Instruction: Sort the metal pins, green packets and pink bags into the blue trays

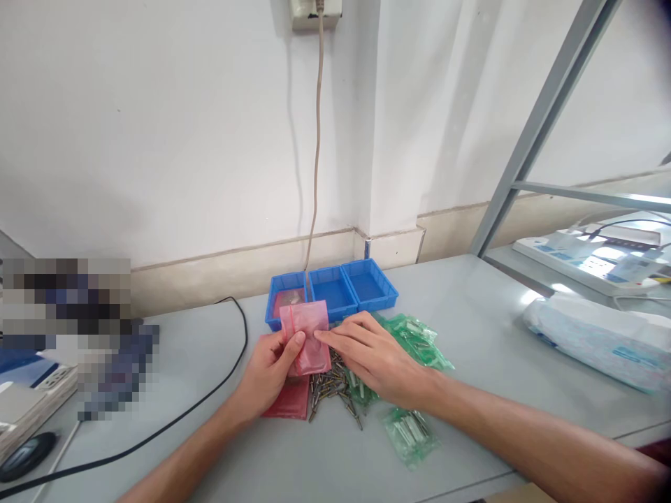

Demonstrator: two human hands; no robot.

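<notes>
My left hand [272, 367] pinches a small pink plastic bag [307, 328] by its lower left edge and holds it upright above the table. My right hand [367, 356] reaches over with fingers extended, fingertips touching the bag's right side. Below them lies a loose heap of small dark metal pins [330, 391]. A stack of red bags [288, 402] rests flat under my left wrist. Green bags holding parts [419, 335] lie behind and to the right of my right hand, one more green bag [412, 433] nearer me.
Three blue trays [367, 283] stand in a row by the wall, the left tray [277, 286] holding something pink. A black cable [231, 363] curves across the grey table [472, 314]. A wrapped package [597, 339] lies right; a metal frame [529, 140] rises there.
</notes>
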